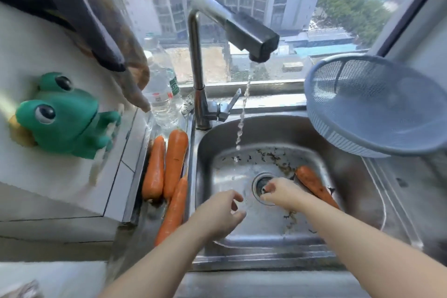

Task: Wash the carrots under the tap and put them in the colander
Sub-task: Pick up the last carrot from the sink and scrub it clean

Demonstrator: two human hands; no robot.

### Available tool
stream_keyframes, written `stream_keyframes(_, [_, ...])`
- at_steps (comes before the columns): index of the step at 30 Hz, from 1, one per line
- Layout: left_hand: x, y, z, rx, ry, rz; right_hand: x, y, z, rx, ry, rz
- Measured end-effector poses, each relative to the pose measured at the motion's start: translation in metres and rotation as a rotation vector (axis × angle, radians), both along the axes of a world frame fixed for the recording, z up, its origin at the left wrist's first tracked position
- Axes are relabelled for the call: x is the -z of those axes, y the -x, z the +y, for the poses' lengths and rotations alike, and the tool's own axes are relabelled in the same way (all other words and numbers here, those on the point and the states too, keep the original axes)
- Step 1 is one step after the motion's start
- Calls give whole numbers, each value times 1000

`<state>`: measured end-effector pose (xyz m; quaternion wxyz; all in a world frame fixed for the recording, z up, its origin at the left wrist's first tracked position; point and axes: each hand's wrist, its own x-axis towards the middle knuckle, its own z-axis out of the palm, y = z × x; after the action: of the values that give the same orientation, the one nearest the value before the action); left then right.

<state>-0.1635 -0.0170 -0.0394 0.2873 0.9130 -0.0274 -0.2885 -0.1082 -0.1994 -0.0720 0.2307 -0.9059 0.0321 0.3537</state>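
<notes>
From the head camera, the tap [242, 29] runs a thin stream into the steel sink [358, 176], and both bare hands hang low over the basin near the drain [262, 182]. The right hand [283, 192] is loosely curled, fingers bent down toward the drain and closed on nothing that can be seen; the left hand [217, 213] is half open, fingers curved and apart, also empty. One carrot in the sink [314, 185] lies on the basin floor just beyond and to the right of the right hand, partly hidden behind that wrist. Its long axis runs on a diagonal, the thick end up toward the back of the basin and the thin end down toward the near right wall. The right hand is clearly the nearer one, and I judge that a short turn to its own right would bring the fingers across the carrot's middle. Three more carrots on the ledge [175, 164] lie side by side left of the sink, close to the left forearm, pointing roughly away from the person. The blue colander [377, 104] sits empty at the far right, well apart from both hands.
</notes>
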Motion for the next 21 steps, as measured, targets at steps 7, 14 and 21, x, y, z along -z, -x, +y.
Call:
stream_keyframes(7, [23, -33, -63, 13, 103, 138, 63, -17, -112, 355, 247, -65])
stream_keyframes(14, [40, -52, -78, -79, 93, 162, 105, -41, -133, 288, 325, -105])
stream_keyframes(21, [50, -53, -62, -158, 96, 239, 118, -52, -118, 86, 521, -74])
